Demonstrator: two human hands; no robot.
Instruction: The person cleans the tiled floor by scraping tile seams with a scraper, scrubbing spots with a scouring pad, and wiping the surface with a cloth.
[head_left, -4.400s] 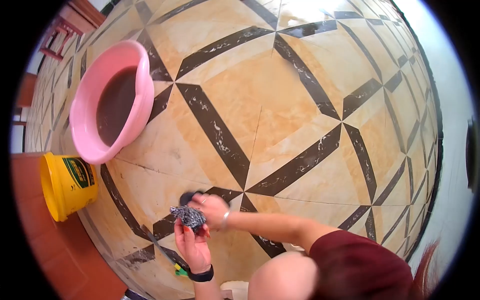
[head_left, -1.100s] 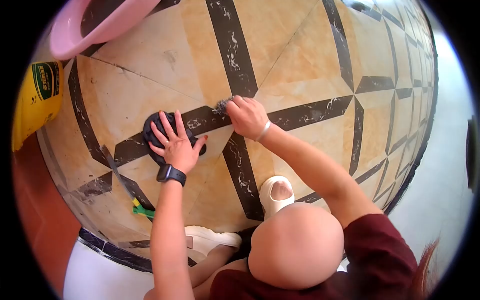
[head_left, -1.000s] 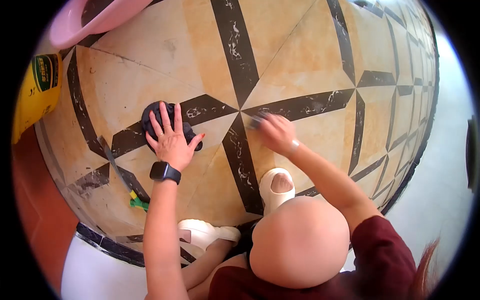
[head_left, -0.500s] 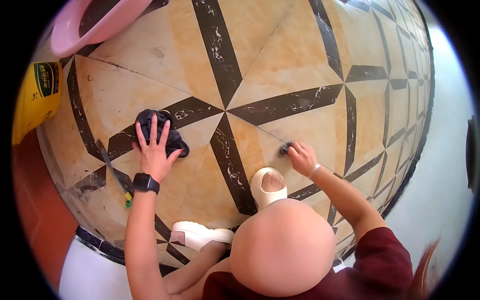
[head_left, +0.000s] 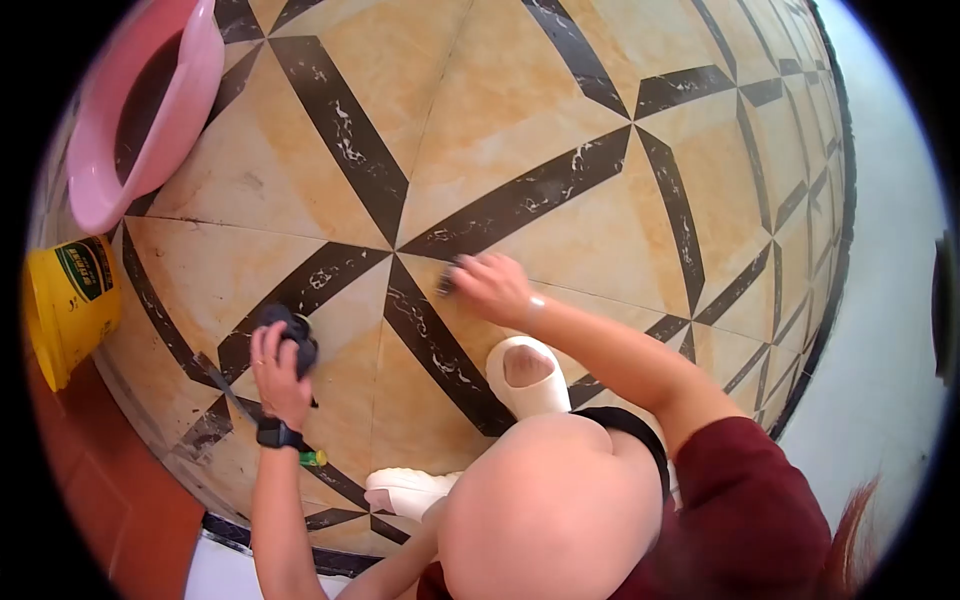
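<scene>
My left hand (head_left: 282,375) is closed around a bunched dark cloth (head_left: 290,335) on the tiled floor (head_left: 520,120), with its fingers curled over the near side. My right hand (head_left: 492,288) pinches a small dark grey scouring pad (head_left: 447,282) against a pale tile, just right of where the dark strips cross. Motion blurs the pad and fingertips. Beneath my left wrist runs a long thin tool with a green and yellow end (head_left: 314,458); my forearm hides its middle part.
A pink basin (head_left: 205,85) holding dark liquid stands at the upper left. Below it is a yellow bucket (head_left: 80,315) with a dark green label. My white shoes (head_left: 525,370) rest on the floor near my knee. A pale wall (head_left: 890,200) borders the right side.
My right hand has moved left and away from me with the scouring pad. My left hand has gone from spread flat on the cloth to gripping it. The view has shifted.
</scene>
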